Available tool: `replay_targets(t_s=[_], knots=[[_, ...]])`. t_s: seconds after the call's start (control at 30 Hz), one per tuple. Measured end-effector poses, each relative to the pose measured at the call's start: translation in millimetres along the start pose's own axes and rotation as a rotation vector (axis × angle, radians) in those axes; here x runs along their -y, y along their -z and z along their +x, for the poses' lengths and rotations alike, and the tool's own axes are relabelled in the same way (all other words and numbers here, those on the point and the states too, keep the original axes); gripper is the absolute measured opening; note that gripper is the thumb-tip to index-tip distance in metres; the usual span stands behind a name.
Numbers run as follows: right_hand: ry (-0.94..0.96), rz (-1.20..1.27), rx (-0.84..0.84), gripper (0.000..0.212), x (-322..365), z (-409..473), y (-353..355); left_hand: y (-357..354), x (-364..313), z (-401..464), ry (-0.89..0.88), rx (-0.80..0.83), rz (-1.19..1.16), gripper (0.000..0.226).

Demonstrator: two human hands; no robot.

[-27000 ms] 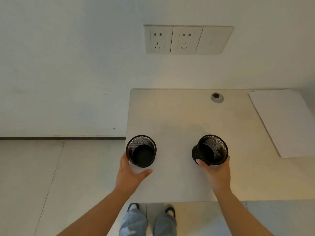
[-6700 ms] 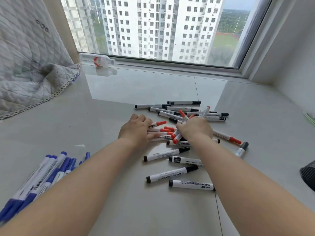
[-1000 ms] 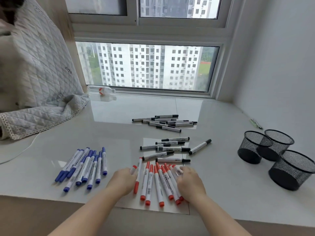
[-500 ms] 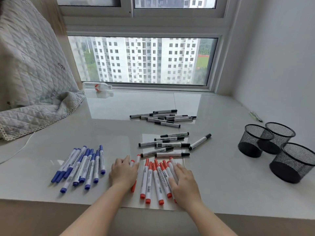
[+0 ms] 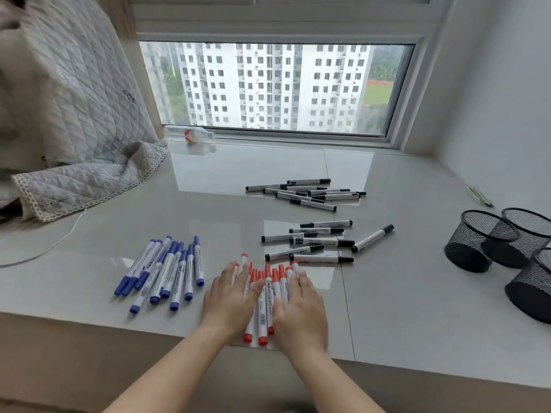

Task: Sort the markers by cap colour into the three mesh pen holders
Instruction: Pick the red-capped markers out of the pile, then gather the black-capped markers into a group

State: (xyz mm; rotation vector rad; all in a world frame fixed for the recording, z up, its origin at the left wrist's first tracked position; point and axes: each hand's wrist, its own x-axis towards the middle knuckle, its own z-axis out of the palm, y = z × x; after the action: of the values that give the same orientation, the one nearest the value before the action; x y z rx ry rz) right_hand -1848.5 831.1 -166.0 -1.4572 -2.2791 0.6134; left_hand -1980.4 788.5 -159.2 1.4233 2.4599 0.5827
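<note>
Several red-capped markers [image 5: 266, 296] lie bunched near the front edge of the glossy window ledge. My left hand [image 5: 231, 299] rests flat on the left side of the bunch and my right hand [image 5: 301, 308] lies flat on its right side, fingers straight. Several blue-capped markers [image 5: 167, 271] lie in a row to the left. Black-capped markers lie in two loose groups, one close behind the red ones [image 5: 316, 241] and one further back [image 5: 307, 193]. Three black mesh pen holders [image 5: 477, 239] stand together at the right and look empty.
A quilted grey blanket [image 5: 74, 120] covers the ledge's left back corner, with a white cable [image 5: 44, 248] beside it. A plastic bottle [image 5: 190, 135] lies by the window frame. Thin green sticks [image 5: 480, 196] lie near the right wall. The ledge's front edge [image 5: 119, 323] is close.
Both hands have pushed inward, squeezing the red markers into a tighter bunch. The camera has shifted slightly; the other markers and holders have not moved.
</note>
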Motion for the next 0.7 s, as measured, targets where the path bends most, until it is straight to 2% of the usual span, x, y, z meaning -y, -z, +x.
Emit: replay_targets(t_s=[0.17,0.33,0.4,0.5,0.6,0.7], knots=[[-0.004,0.008,0.035,0.059,17.0,8.4,-12.6,8.3,15.4,6.6,-0.020,0.034,0.111,0.066],[0.022,0.041,0.047,0.056,18.2,12.2,-13.3,12.4,15.1,9.7,-0.030,0.060,0.074,0.067],[0.028,0.135,0.043,0.054,18.2,13.4,-9.0,15.3,13.0,11.3,-0.023,0.049,0.034,0.068],[0.030,0.353,-0.051,0.043,7.9,16.8,6.8,22.2,6.4,19.5,-0.061,0.011,0.022,0.068],[0.067,0.262,-0.174,0.035,-24.2,26.6,28.5,27.5,-8.8,31.9,-0.129,-0.050,0.045,0.063],[-0.040,0.204,-0.283,0.034,-65.3,45.6,50.7,25.3,-35.1,48.2,-0.245,-0.121,0.065,0.060]])
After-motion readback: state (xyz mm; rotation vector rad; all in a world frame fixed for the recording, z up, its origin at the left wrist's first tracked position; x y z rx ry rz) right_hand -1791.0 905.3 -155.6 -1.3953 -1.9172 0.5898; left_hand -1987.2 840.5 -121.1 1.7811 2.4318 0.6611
